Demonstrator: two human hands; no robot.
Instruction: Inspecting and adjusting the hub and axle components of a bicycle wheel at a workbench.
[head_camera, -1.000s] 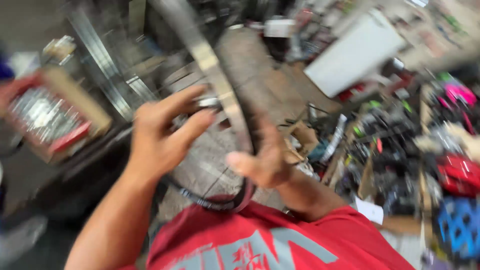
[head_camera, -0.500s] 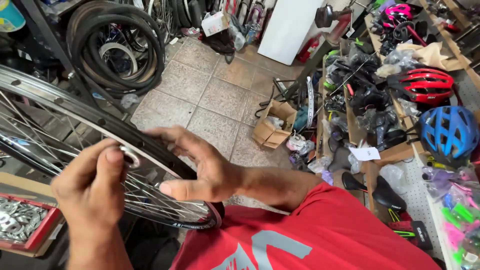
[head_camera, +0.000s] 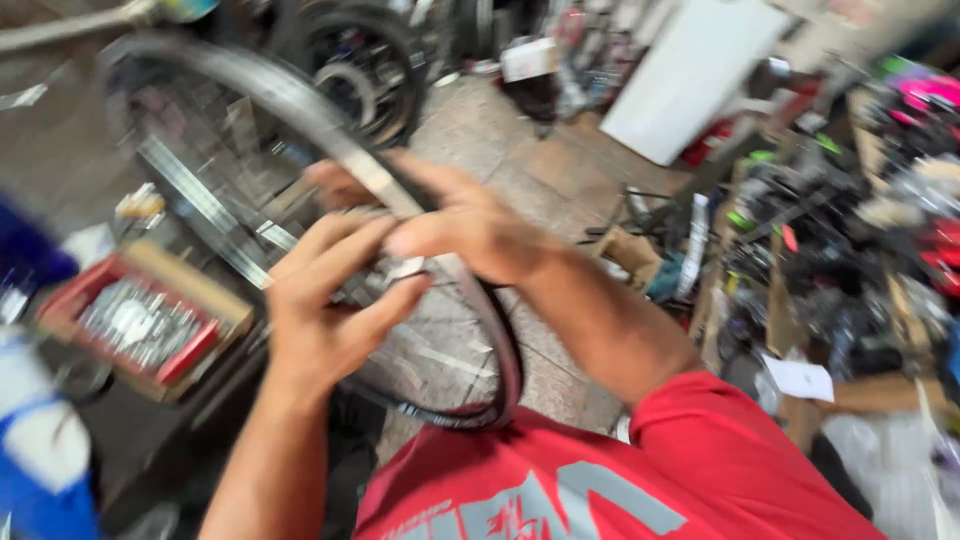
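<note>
I judge the step in hand to be work at the rim of the bicycle wheel, which stands tilted before my chest, its lower arc resting near the red shirt. My left hand is half-closed, fingertips pinching a small metal piece at the rim; my right hand clamps the rim from 2 o'clock. Steady the wheel first; the view is blurred. A red tray of metal parts lies at 9 o'clock, stacked tyres at 12, cluttered shelves at 3
</note>
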